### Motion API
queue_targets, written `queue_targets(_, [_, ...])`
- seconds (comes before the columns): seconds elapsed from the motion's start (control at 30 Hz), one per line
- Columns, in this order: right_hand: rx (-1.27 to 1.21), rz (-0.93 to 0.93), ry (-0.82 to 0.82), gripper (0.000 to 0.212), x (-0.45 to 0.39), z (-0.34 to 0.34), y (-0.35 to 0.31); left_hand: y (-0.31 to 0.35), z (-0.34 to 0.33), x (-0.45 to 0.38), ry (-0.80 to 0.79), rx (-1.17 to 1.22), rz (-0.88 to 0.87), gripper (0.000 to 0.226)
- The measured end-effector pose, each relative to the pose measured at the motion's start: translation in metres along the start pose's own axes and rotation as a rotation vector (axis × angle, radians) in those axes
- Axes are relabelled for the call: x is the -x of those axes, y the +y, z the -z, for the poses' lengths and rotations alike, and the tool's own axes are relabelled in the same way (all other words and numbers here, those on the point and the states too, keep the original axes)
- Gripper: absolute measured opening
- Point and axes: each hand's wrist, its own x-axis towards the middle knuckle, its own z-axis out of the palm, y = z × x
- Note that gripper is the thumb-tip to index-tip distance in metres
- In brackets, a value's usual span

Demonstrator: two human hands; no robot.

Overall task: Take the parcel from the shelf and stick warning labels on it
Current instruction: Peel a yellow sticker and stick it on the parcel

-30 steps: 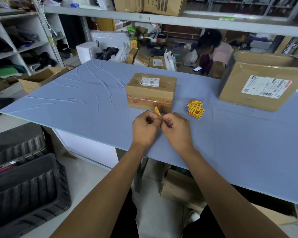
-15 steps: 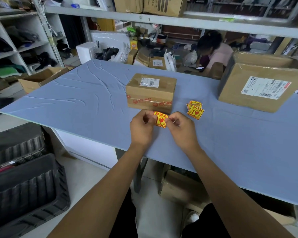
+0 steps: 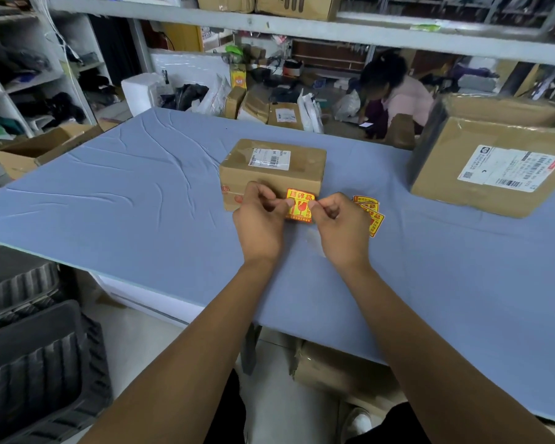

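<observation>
A small brown cardboard parcel (image 3: 271,169) with a white shipping label on top sits in the middle of the blue table (image 3: 141,206). Both hands pinch one yellow-and-red warning label (image 3: 300,205) flat against the parcel's near side face. My left hand (image 3: 259,221) holds the label's left edge and my right hand (image 3: 342,224) holds its right edge. A small pile of spare warning labels (image 3: 370,213) lies on the table just right of my right hand, partly hidden by it.
A larger cardboard box (image 3: 491,168) with a shipping label stands at the table's right. An open carton (image 3: 42,149) sits beyond the left edge. A person (image 3: 394,97) crouches among parcels behind the table. Dark crates (image 3: 29,347) sit on the floor at lower left.
The label went from edge-on between my fingers to face-on. Both hands moved forward with it, from above the table's near part to the parcel's near side.
</observation>
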Motion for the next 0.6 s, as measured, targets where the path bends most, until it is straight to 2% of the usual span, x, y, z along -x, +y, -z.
queue_targets(0.3, [-0.024, -0.014, 0.103, 0.021, -0.005, -0.014, 0.003, -0.001, -0.004, -0.007, 0.042, -0.088, -0.015, 0.03])
queue_targets(0.6, [-0.02, -0.043, 0.083, 0.021, -0.004, -0.015, 0.004, 0.003, -0.004, -0.012, 0.017, -0.212, -0.038, 0.03])
